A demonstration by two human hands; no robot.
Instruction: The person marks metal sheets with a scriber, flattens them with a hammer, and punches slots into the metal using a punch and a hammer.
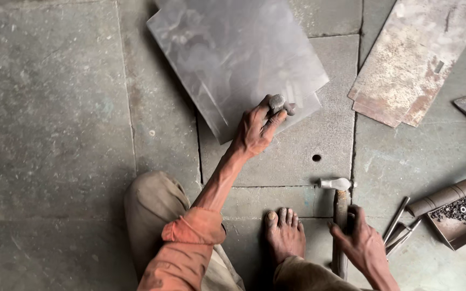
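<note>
Left hand: where your arm reaches forward in its rolled orange sleeve, your left hand [257, 128] is clenched around a small grey metal piece [278, 102], pinched between thumb and fingers.
Metal piece: it sits at the near right corner of the shiny metal sheets [233, 54], just above their edge; whether it touches them cannot be told.
Sheets: stacked flat on the stone floor [55, 108], tilted at an angle to the paving joints.
Right hand: your right hand [362, 245] grasps the wooden handle of the hammer [338, 215], whose steel head lies on the floor just beyond your bare foot [285, 231].
Hole: a small round hole [316, 158] shows in the slab between the sheets and the hammer head.
Right side: rusty plates [413, 59] lie well apart from the sheets; a small tray of bits [459, 218], a rolled tube [449, 192] and thin metal rods [397, 226] lie near your right hand.
</note>
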